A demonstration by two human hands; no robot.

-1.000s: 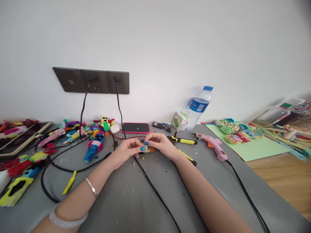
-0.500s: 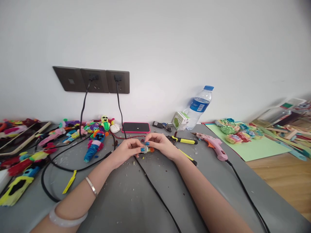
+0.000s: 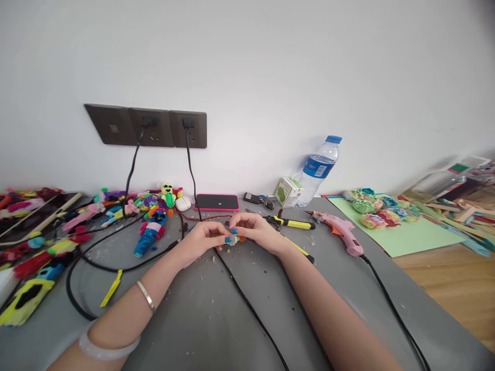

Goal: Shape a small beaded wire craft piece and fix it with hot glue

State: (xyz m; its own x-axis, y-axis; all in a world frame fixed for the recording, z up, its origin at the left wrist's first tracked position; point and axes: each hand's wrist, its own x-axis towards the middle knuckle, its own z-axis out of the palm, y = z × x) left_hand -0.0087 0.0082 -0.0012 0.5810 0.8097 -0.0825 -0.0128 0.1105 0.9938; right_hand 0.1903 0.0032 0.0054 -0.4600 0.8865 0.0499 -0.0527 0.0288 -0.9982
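My left hand (image 3: 203, 241) and my right hand (image 3: 258, 233) meet fingertip to fingertip above the grey table. Both pinch a small pale, fuzzy-looking piece (image 3: 232, 240); a bit of orange shows beside it under my right fingers. Fingertips cover most of it, so its exact kind cannot be made out. Just right of my right hand lie yellow-and-black handled pliers (image 3: 294, 223), and another yellow handle (image 3: 305, 253) sticks out from behind my wrist. Behind my hands rests a phone with a pink case (image 3: 217, 202).
Colourful pipe-cleaner figures (image 3: 150, 232) crowd the left, among looped black cables (image 3: 116, 270). A pink glue gun (image 3: 342, 232) lies at right. A water bottle (image 3: 319, 167) leans on the wall beside a small box (image 3: 288, 191). Crepe-like flowers (image 3: 375, 216) sit on green paper (image 3: 417, 239).
My fingertips have shifted slightly around the small piece, and less of its orange part shows now. Both arms stay almost in place.
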